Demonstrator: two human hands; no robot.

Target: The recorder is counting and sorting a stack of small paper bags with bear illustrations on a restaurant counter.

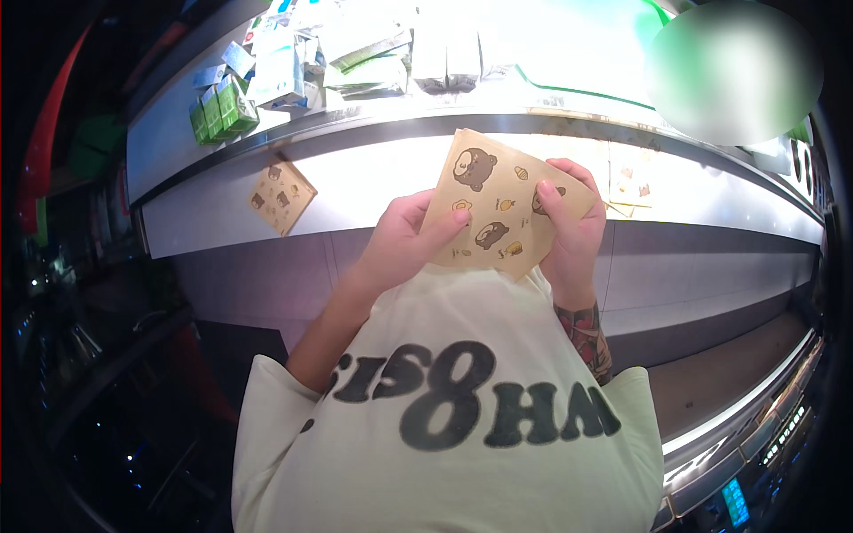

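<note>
A tan paper sheet or flat bag (496, 200), printed with brown bears and small yellow food drawings, is held up in front of my chest. My left hand (410, 230) grips its left edge with the thumb on the printed face. At the right edge, my right hand (576, 213) holds it the same way, thumb on the face and fingers behind. Whether it is one piece or several layers I cannot tell. On the white counter to the left lies a small stack of similar printed paper (282, 194). More such printed paper (630, 180) lies at the right, behind my right hand.
Green cartons (223, 113) and white-and-blue boxes (276, 70) crowd the raised shelf (166, 133) at the upper left. White packages (446, 56) stand near its middle. The front edge of the white counter (373, 216) runs across before me. A blurred round patch covers the upper right.
</note>
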